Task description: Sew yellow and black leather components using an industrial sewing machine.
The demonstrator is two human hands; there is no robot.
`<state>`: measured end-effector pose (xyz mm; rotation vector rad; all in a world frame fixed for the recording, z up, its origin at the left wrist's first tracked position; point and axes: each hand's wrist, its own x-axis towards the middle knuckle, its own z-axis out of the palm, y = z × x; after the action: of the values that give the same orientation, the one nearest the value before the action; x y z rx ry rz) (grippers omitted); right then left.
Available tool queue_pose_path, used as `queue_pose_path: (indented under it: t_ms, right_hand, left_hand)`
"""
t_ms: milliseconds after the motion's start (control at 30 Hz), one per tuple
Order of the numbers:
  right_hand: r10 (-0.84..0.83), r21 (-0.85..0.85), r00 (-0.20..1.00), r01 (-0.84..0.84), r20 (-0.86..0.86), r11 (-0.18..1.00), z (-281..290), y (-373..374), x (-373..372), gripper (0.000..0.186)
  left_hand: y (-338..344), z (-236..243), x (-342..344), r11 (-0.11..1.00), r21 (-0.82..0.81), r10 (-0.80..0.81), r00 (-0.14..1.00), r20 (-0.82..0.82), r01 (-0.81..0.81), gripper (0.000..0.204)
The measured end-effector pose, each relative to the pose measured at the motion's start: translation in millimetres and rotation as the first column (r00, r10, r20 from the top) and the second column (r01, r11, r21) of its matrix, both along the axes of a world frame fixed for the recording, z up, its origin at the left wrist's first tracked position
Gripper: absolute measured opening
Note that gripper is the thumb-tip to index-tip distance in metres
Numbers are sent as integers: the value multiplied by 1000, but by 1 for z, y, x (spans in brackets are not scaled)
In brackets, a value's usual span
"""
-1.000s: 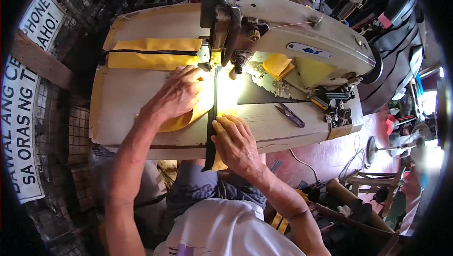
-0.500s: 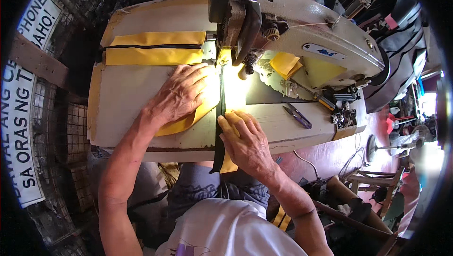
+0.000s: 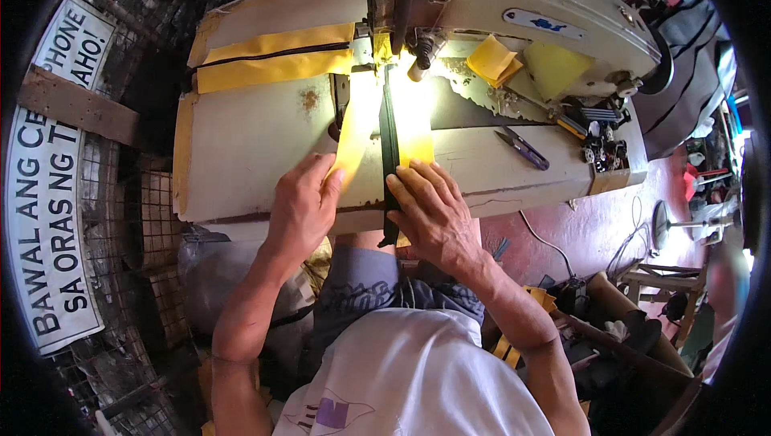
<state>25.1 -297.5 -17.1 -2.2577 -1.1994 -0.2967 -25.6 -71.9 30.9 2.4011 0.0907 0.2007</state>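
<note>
A sewing machine (image 3: pixel 514 30) stands over the table, its lamp lighting the needle area. From under it a black zipper (image 3: pixel 389 131) runs toward me between two yellow fabric strips, its loose tail dangling past the table's near edge. My left hand (image 3: pixel 303 199) is closed, pinching the left yellow strip (image 3: pixel 351 147) between thumb and fingers, lifted off the zipper. My right hand (image 3: pixel 434 207) lies with fingers stretched flat over the right yellow strip (image 3: pixel 416 143) and the zipper's edge. Behind the machine foot, a joined yellow-and-black zipper piece (image 3: pixel 273 71) extends leftward.
Thread snips (image 3: pixel 524 149) lie on the table (image 3: pixel 474 159) right of my hand. Farther right are folded yellow scraps (image 3: pixel 491 60), an orange-and-black tool (image 3: pixel 572 127) and small metal parts (image 3: pixel 604 153). A wire mesh with a white sign (image 3: pixel 56 195) stands at the left.
My left hand has drawn back toward me, from lying on the fabric to pinching the yellow strip's edge. My right hand stays on the zipper and strip. The view has shifted.
</note>
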Motion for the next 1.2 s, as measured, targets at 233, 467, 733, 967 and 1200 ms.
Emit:
queue_pose_path:
  t_ms: [233, 467, 733, 967, 1200]
  right_hand:
    - [-1, 42, 999, -1, 48, 999, -7, 2, -2, 50]
    - [-2, 81, 1000, 0, 22, 997, -7, 1, -2, 51]
    - [10, 25, 995, -13, 97, 1000, -10, 1, 0, 49]
    - [-12, -42, 996, 16, 84, 999, -4, 2, -7, 50]
    - [-1, -103, 998, 8, 61, 995, 12, 5, -11, 52]
  left_hand:
    - [-33, -33, -36, 654, -716, 56, 960, -273, -242, 31]
    - [-50, -34, -49, 703, -684, 94, 979, -182, -195, 39]
    - [-43, -33, -47, 843, -518, 82, 986, -146, -147, 36]
    - [-13, -8, 38, 830, 554, -325, 867, 378, 70, 34]
    - [19, -31, 66, 726, 628, -502, 840, 206, 280, 35]
